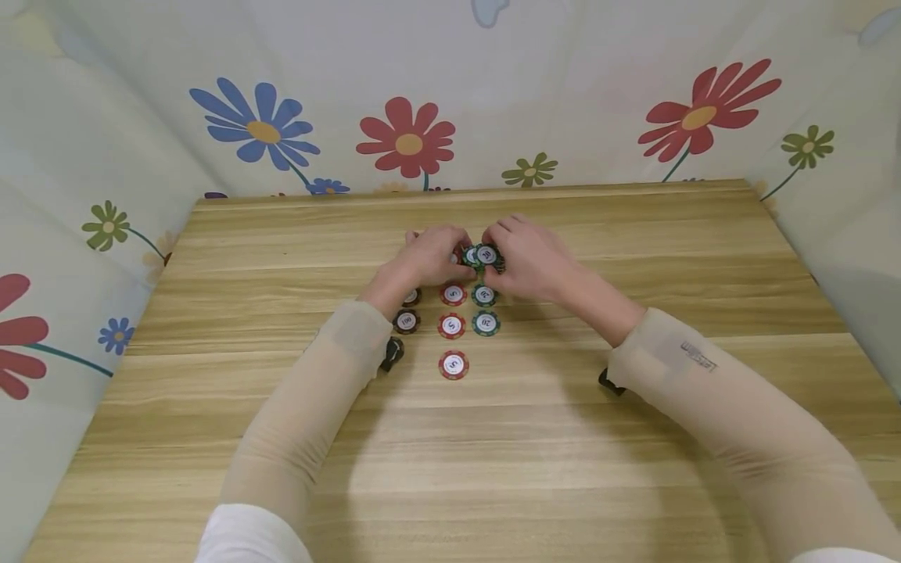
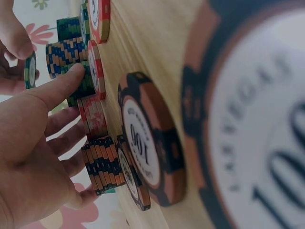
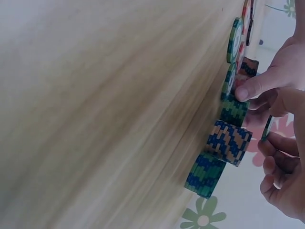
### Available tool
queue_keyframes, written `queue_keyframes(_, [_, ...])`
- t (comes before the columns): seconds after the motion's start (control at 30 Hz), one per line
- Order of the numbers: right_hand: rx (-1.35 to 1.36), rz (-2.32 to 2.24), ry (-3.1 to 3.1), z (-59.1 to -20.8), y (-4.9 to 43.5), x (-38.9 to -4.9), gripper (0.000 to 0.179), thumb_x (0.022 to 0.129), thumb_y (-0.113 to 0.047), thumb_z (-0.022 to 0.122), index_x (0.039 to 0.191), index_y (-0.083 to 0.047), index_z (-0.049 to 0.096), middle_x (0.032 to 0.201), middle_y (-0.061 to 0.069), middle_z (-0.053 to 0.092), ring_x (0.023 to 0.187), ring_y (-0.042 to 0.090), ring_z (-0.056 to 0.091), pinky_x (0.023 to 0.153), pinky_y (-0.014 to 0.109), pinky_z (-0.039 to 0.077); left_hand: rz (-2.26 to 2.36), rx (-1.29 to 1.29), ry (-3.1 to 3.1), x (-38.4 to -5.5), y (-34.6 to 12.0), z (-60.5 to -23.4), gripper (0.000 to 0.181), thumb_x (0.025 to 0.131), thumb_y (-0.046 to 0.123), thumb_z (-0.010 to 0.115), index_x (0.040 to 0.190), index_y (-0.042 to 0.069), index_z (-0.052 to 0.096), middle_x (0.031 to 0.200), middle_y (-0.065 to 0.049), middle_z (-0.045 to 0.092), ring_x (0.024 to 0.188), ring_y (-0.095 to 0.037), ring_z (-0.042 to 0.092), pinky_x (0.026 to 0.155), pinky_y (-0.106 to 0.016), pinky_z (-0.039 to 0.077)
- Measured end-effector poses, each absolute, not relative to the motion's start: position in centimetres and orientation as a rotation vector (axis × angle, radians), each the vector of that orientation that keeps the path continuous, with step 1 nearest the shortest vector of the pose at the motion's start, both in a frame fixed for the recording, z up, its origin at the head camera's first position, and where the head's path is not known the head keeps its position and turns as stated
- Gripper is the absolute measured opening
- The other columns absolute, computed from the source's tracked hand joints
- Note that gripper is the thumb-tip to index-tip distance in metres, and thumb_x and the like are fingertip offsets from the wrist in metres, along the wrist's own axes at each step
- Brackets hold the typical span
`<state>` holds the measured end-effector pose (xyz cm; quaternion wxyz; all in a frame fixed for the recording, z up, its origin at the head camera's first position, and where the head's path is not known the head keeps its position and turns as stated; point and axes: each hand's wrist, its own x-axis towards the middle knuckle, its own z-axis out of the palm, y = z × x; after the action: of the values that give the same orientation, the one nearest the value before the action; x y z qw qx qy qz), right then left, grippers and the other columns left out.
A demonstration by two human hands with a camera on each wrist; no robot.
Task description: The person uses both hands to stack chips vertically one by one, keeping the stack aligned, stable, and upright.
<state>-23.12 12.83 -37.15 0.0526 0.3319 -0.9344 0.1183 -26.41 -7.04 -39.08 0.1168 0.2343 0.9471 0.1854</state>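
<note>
Now, mid-head-view, your right hand (image 1: 531, 259) pinches a green poker chip (image 1: 487, 254); your relaxed left hand (image 1: 432, 257) touches the green stack (image 3: 234, 111) just left.

Wood-grain table (image 1: 507, 461) bordered at far edge and both sides by pale backdrop (image 1: 584, 70) bearing red, blue, green flowers (image 1: 409, 144).

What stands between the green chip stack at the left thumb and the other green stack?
A blue-and-tan stack stands between the green stack at the left thumb and the other green stack; the right wrist view shows it.
</note>
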Motion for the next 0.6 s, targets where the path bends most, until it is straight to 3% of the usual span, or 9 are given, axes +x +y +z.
queue_keyframes(0.6, [0.995, 0.348, -2.848, -38.1, 12.1, -24.9, 0.040, 0.083, -0.027, 0.075, 0.115, -0.002, 0.068, 0.113, 0.013, 0.067, 0.104, 0.031, 0.053, 0.091, 0.049, 0.045, 0.534, 0.672, 2.792, -26.5, -7.1, -39.4, 0.042, 0.094, 0.038, 0.077, 0.124, 0.012, 0.064, 0.120, -0.003, 0.065, 0.107, -0.022, 0.055, 0.101, -0.059, 0.025])
